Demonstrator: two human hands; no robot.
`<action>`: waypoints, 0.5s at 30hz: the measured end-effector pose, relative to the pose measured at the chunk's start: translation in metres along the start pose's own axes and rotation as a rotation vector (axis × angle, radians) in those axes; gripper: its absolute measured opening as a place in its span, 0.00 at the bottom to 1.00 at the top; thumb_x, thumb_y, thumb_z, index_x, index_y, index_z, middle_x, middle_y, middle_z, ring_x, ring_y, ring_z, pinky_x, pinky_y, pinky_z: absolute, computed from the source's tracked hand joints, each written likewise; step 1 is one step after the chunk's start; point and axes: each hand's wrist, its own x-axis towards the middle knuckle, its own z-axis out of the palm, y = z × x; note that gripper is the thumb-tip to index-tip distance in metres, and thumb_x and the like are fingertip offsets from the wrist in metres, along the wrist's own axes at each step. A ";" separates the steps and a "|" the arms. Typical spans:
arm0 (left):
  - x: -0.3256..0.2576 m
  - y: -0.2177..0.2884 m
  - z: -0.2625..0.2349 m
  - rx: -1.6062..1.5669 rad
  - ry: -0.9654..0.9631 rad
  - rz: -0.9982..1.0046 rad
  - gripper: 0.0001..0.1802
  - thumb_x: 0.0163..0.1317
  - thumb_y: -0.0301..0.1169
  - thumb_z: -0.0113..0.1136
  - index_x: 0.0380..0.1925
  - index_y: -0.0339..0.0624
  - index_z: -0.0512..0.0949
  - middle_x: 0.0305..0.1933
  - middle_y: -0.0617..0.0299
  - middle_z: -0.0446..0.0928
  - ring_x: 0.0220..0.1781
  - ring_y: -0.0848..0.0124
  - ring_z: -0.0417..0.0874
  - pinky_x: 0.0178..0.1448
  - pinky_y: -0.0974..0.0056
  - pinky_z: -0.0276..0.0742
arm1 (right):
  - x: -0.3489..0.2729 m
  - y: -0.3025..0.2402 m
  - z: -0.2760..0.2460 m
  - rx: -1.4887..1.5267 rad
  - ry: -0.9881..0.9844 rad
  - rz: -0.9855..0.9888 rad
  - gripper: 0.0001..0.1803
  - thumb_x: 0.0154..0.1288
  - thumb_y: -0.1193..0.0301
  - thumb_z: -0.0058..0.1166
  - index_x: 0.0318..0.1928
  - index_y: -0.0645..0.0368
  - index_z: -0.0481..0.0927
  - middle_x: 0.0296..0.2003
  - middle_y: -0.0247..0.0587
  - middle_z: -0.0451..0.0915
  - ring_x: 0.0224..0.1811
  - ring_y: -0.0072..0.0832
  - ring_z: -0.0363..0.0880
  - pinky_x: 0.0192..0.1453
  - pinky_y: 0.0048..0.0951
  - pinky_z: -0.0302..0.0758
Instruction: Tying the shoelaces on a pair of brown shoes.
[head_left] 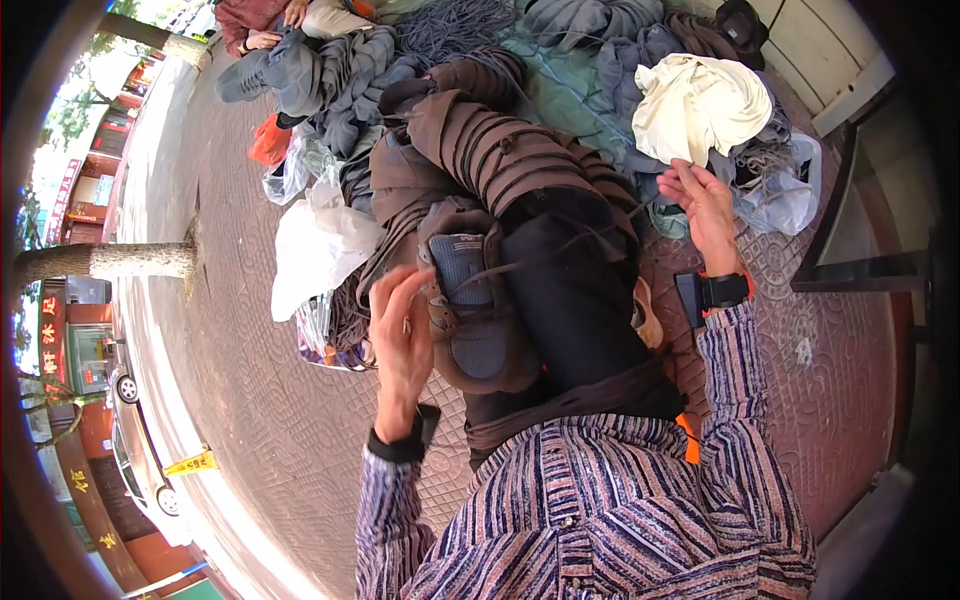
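Note:
A brown shoe upper [500, 362] with a grey-blue tongue lies on my lap, against my dark trouser leg [565, 290]. My left hand [402, 325] is at its left edge, fingers bent in and closed on that edge. A thin dark shoelace [525, 263] runs from the upper across my leg to the right. Out to the right, my right hand [703, 205] pinches the lace between thumb and fingertips, just below a cream cloth bundle [700, 105]. Several nested brown shoe uppers [500, 150] form a long curved stack beyond my knees.
Grey shoe uppers [345, 75] and a heap of dark laces [450, 30] lie farther off. White plastic bags [320, 240] rest on the paving at left. Another person's hand [265, 40] shows at the top left. A dark metal frame [860, 270] stands at right.

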 end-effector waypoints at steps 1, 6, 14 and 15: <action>0.012 -0.001 0.004 -0.003 0.000 0.008 0.13 0.63 0.23 0.52 0.48 0.39 0.73 0.45 0.57 0.76 0.51 0.62 0.76 0.46 0.63 0.72 | 0.000 -0.006 -0.003 -0.041 0.062 -0.093 0.12 0.64 0.72 0.55 0.44 0.69 0.77 0.33 0.44 0.81 0.33 0.29 0.82 0.39 0.24 0.81; 0.056 -0.025 0.028 -0.018 -0.337 0.048 0.13 0.64 0.30 0.49 0.48 0.40 0.74 0.48 0.52 0.73 0.53 0.54 0.69 0.58 0.54 0.62 | 0.005 -0.040 -0.062 0.094 0.204 -0.231 0.12 0.67 0.70 0.53 0.46 0.66 0.78 0.30 0.35 0.79 0.26 0.18 0.76 0.30 0.17 0.74; 0.034 -0.075 0.034 -0.132 -0.421 0.032 0.17 0.64 0.25 0.46 0.54 0.39 0.69 0.49 0.52 0.71 0.56 0.54 0.66 0.62 0.58 0.60 | -0.055 -0.059 -0.007 0.225 0.075 -0.217 0.14 0.69 0.64 0.50 0.49 0.58 0.76 0.28 0.29 0.75 0.31 0.16 0.71 0.32 0.19 0.70; 0.032 -0.074 0.044 -0.005 -0.363 0.005 0.19 0.60 0.24 0.47 0.53 0.41 0.69 0.49 0.53 0.70 0.56 0.52 0.67 0.62 0.55 0.61 | -0.053 -0.062 -0.009 0.299 -0.071 -0.227 0.14 0.69 0.64 0.50 0.49 0.58 0.75 0.28 0.29 0.75 0.30 0.16 0.70 0.31 0.19 0.69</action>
